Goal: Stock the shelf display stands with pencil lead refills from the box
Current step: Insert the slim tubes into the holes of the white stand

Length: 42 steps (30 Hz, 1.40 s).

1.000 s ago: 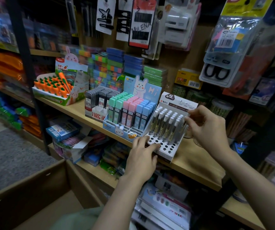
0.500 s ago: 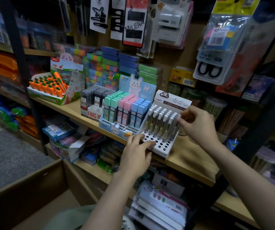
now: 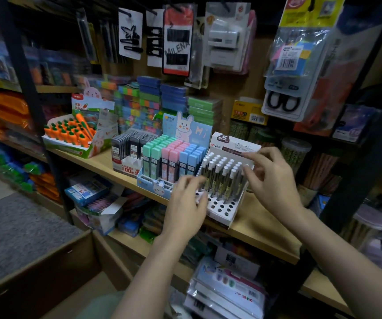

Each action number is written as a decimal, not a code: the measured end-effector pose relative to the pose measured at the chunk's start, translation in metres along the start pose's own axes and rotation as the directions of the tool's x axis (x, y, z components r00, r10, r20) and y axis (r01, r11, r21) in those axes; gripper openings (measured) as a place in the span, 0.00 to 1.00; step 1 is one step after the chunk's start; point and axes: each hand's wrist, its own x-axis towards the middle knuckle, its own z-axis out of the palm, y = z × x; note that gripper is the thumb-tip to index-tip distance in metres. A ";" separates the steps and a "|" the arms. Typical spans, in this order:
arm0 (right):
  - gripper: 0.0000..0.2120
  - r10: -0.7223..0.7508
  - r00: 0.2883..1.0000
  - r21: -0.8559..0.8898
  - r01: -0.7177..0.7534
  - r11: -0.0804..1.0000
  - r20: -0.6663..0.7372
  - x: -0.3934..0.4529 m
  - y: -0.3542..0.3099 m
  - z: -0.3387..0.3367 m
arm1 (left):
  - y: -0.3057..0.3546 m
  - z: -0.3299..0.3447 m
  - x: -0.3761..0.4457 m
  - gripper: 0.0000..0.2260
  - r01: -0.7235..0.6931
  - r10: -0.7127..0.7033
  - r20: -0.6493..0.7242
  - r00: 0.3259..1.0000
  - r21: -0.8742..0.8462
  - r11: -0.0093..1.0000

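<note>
A white display stand (image 3: 222, 208) with round holes sits on the wooden shelf (image 3: 259, 224), its back rows filled with several white-capped lead refill tubes (image 3: 217, 178). My left hand (image 3: 186, 204) is blurred at the stand's front left corner, fingers stretched toward the tubes and holding nothing. My right hand (image 3: 271, 180) hovers at the stand's right side with spread, relaxed fingers close to the rightmost tubes. Left of it stand a pastel bunny stand (image 3: 173, 162) of green, pink and blue refill cases and a stand of black refill cases (image 3: 131, 147).
An open cardboard box (image 3: 47, 268) lies low at the left. A carrot-pen display (image 3: 74, 137) stands further left on the shelf. Jars (image 3: 294, 150) crowd the back right. Carded goods hang above, and a black shelf post (image 3: 355, 171) rises at the right.
My right hand has let go of the stand's right edge and opened its fingers. My left hand has lifted off the front corner and moves along the tubes.
</note>
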 end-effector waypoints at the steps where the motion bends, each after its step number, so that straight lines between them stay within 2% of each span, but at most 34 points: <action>1: 0.16 -0.058 0.998 0.019 0.058 0.998 0.031 0.001 -0.004 0.000 | 0.007 -0.006 0.011 0.16 -0.046 0.046 -0.044 0.998 0.005 0.999; 3: 0.20 -0.116 0.976 0.023 0.114 0.993 0.185 0.006 -0.010 0.003 | 0.017 -0.016 0.035 0.18 -0.155 0.157 -0.019 0.987 0.060 0.986; 5: 0.24 -0.137 0.944 0.004 0.142 0.990 0.301 0.010 -0.014 0.008 | 0.022 -0.023 0.054 0.22 -0.238 0.224 0.117 0.967 0.119 0.964; 9: 0.29 -0.141 0.899 -0.052 0.179 0.983 0.414 0.005 -0.009 0.017 | 0.011 -0.025 0.070 0.28 -0.400 0.279 0.399 0.874 0.262 0.878; 11: 0.27 -0.135 0.898 -0.076 0.183 0.980 0.420 0.001 -0.003 0.023 | 0.006 -0.023 0.071 0.28 -0.443 0.287 0.464 0.838 0.270 0.855; 16: 0.30 -0.134 0.897 -0.100 0.192 0.976 0.421 0.005 -0.002 0.022 | 0.006 -0.023 0.073 0.29 -0.479 0.334 0.450 0.828 0.258 0.839; 20: 0.34 -0.127 0.860 -0.122 0.214 0.969 0.495 0.003 -0.007 0.016 | 0.010 -0.025 0.076 0.27 -0.441 0.293 0.473 0.831 0.238 0.865; 22: 0.32 -0.133 0.838 -0.088 0.210 0.974 0.529 0.017 -0.011 0.008 | 0.013 -0.031 0.082 0.27 -0.416 0.270 0.498 0.824 0.209 0.885; 24: 0.26 -0.149 0.842 -0.015 0.184 0.983 0.518 0.042 -0.021 0.001 | 0.009 -0.048 0.091 0.28 -0.365 0.263 0.440 0.859 0.164 0.917; 26: 0.25 -0.196 0.854 0.042 0.201 0.979 0.483 0.071 -0.039 0.011 | -0.010 -0.076 0.101 0.27 -0.318 0.257 0.288 0.923 0.190 0.929; 29: 0.26 -0.279 0.767 0.125 0.255 0.959 0.578 0.115 -0.081 0.055 | -0.064 -0.125 0.113 0.24 -0.162 0.111 0.160 0.981 0.351 0.922; 31: 0.27 -0.300 0.680 0.142 0.280 0.950 0.669 0.139 -0.108 0.089 | -0.103 -0.153 0.119 0.25 -0.002 -0.085 0.171 0.981 0.453 0.892; 33: 0.29 -0.319 0.612 0.151 0.311 0.938 0.723 0.157 -0.126 0.121 | -0.137 -0.171 0.123 0.26 0.069 -0.198 0.195 0.961 0.525 0.849; 38: 0.37 -0.238 0.451 0.083 0.338 0.937 0.860 0.182 -0.147 0.180 | -0.172 -0.167 0.144 0.27 -0.030 -0.162 0.305 0.938 0.540 0.841; 42: 0.42 -0.168 0.375 0.023 0.363 0.932 0.912 0.185 -0.139 0.199 | -0.183 -0.153 0.156 0.28 -0.115 -0.149 0.433 0.889 0.526 0.843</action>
